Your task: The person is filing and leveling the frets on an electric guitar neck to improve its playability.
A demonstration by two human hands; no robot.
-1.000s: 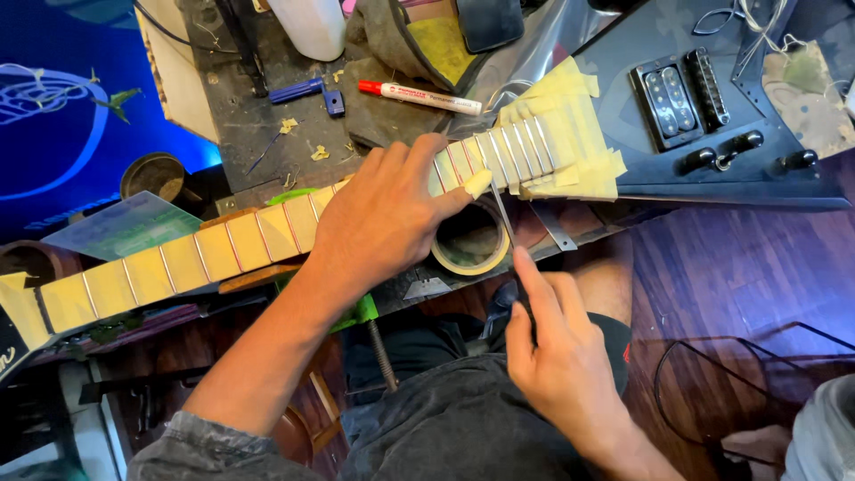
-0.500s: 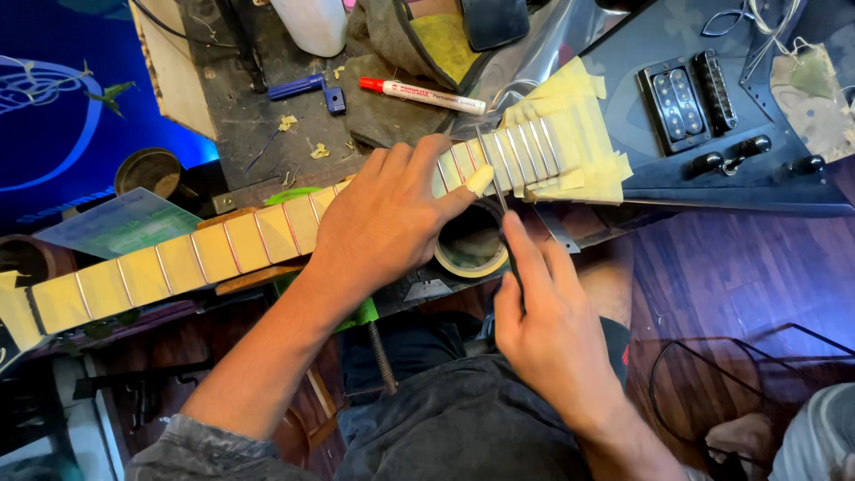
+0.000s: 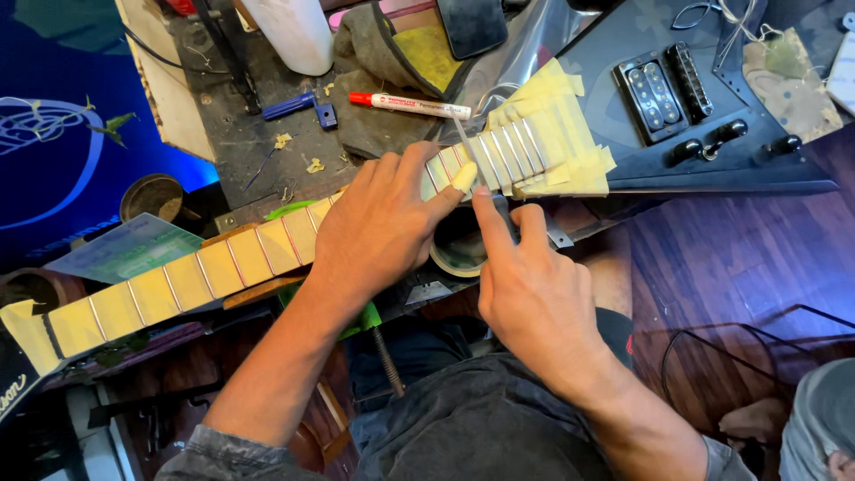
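Right at the grip, left hand (image 3: 378, 227) spread flat over the guitar neck (image 3: 223, 267), palm pressing down on the taped fretboard, thumb stretched toward the upper frets (image 3: 503, 151); not clenched, just lying open and holding the neck steady. Beside that thumb, right hand (image 3: 534, 294) coming up from below, index finger extended and touching the fretboard edge, seemingly pinching a thin metal tool (image 3: 463, 134) that sticks up past the fingertips; hard to tell exactly how the fingers close on it, since the hold itself is hidden. Under both hands, neck running diagonally from lower left to upper right, wrapped in yellowish masking tape (image 3: 561, 160) between the frets, metal frets left bare near the fingertips. Just below the thumb, roll of tape (image 3: 459, 254) peeking out from under the neck. Up and right of the grip, black guitar body (image 3: 712, 169) with pickups (image 3: 663, 85) and black knobs (image 3: 730, 134). Above the left hand's knuckles, red-capped marker (image 3: 410, 105) on the grimy bench, blue clamp piece (image 3: 303, 107) a bit farther left, white bottle (image 3: 289, 31) beyond that. Well off to the left of the wrist, small round tin (image 3: 151, 196); dark wood floor (image 3: 712, 267) to the right of the right forearm.
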